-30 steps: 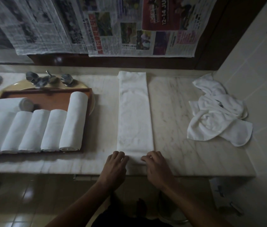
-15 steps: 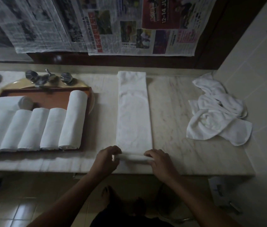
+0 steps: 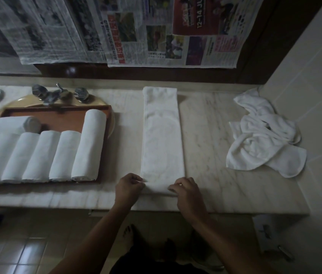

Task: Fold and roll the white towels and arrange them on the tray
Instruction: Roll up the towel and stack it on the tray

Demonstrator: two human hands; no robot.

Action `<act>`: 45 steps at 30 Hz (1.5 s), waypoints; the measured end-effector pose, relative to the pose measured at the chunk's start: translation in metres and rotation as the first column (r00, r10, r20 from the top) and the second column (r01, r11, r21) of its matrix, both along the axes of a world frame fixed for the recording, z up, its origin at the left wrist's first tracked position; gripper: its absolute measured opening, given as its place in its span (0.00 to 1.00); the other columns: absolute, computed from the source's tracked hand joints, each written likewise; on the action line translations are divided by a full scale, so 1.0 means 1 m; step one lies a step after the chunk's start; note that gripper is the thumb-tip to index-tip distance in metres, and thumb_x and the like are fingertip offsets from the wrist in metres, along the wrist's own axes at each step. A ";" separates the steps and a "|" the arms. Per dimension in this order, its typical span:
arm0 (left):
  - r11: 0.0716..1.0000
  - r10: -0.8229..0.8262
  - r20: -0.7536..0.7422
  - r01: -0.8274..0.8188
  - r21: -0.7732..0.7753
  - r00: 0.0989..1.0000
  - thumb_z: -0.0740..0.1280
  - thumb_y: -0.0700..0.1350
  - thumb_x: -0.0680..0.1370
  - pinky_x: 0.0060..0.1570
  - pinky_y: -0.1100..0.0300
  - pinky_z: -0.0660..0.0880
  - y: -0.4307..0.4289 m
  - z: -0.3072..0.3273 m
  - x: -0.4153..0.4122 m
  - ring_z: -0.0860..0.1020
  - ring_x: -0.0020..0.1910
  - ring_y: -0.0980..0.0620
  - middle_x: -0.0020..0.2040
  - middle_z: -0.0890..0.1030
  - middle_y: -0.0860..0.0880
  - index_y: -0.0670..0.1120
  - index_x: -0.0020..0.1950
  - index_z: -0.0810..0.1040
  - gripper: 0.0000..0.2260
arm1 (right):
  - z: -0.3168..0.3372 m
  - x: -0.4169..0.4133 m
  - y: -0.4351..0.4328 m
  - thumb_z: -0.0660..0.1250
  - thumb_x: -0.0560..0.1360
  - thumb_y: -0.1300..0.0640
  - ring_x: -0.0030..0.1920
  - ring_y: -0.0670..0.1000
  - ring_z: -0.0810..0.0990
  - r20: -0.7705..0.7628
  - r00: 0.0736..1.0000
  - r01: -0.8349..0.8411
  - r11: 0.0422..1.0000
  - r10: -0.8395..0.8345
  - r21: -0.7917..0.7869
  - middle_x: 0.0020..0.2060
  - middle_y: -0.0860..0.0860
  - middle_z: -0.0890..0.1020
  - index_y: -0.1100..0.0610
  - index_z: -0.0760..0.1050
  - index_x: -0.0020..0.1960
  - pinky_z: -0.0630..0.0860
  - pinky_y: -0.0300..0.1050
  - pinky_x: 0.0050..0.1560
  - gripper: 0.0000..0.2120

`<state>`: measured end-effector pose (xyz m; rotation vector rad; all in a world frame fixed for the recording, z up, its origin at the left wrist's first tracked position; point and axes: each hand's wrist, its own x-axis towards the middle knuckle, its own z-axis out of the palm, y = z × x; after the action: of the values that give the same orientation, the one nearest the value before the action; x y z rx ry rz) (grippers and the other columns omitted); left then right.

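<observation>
On the counter, both hands (curled) pinch the towel.

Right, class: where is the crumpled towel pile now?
In the head view, the crumpled towel pile lies far right on the marble counter, beside the tiled wall, right of the folded towel.

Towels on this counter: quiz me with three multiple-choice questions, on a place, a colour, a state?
1. Where do the crumpled towels lie? A on the floor; B on the right end of the counter; C on a chair.
2. What colour is the bare bottom of the tray? A blue; B white; C reddish-brown.
3. How is the folded towel? A fully rolled; B near end curled up, rest flat; C hanging up.
Answers: B, beside the tiled wall; C, wood shows behind the rolls; B, left hand and right hand grip its near end.
</observation>
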<state>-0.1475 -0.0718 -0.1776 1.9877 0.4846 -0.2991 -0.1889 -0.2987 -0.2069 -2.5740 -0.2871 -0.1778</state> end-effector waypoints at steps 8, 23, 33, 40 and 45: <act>0.367 -0.829 0.102 0.396 0.842 0.550 0.73 0.36 0.64 0.75 0.40 0.57 -0.028 -0.030 -0.040 0.67 0.77 0.39 0.78 0.69 0.40 0.43 0.77 0.70 0.40 | -0.012 -0.018 0.005 0.60 0.76 0.59 0.61 0.57 0.77 0.090 0.994 -0.047 0.985 0.062 -0.164 0.62 0.53 0.80 0.56 0.81 0.64 0.69 0.50 0.61 0.19; 0.350 -0.905 0.125 0.542 0.764 0.407 0.58 0.40 0.74 0.55 0.54 0.77 0.029 -0.023 -0.029 0.76 0.56 0.48 0.63 0.75 0.47 0.41 0.75 0.72 0.27 | -0.007 -0.009 -0.025 0.70 0.75 0.61 0.60 0.53 0.78 -0.007 0.946 -0.321 0.934 0.324 -0.155 0.62 0.50 0.81 0.52 0.78 0.65 0.77 0.49 0.55 0.19; 0.582 -0.790 0.167 0.633 0.510 0.590 0.66 0.41 0.82 0.50 0.55 0.75 0.038 -0.008 -0.032 0.76 0.51 0.53 0.57 0.79 0.52 0.50 0.63 0.73 0.11 | 0.009 -0.008 -0.035 0.69 0.79 0.50 0.59 0.44 0.77 -0.323 0.940 -0.066 0.986 0.114 0.154 0.56 0.42 0.77 0.42 0.75 0.62 0.75 0.45 0.61 0.13; 0.717 -0.675 0.166 0.585 0.378 0.719 0.69 0.46 0.82 0.44 0.70 0.69 0.042 -0.013 -0.009 0.76 0.44 0.58 0.55 0.75 0.53 0.48 0.61 0.81 0.09 | 0.010 0.008 -0.034 0.66 0.79 0.51 0.52 0.43 0.76 -0.313 0.946 -0.025 0.984 0.080 0.176 0.49 0.42 0.78 0.48 0.81 0.55 0.77 0.50 0.56 0.07; 0.756 -0.610 0.031 0.570 0.323 0.792 0.67 0.47 0.83 0.48 0.61 0.70 0.034 -0.006 0.006 0.78 0.50 0.54 0.54 0.79 0.52 0.49 0.63 0.83 0.10 | 0.004 0.014 -0.020 0.68 0.77 0.62 0.50 0.52 0.76 -0.131 0.990 0.065 0.996 -0.057 0.060 0.49 0.49 0.80 0.52 0.86 0.56 0.79 0.50 0.51 0.12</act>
<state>-0.1412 -0.0376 -0.1838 2.4100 -0.2311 -0.5021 -0.1750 -0.3184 -0.2026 -2.5184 -0.1522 -0.0412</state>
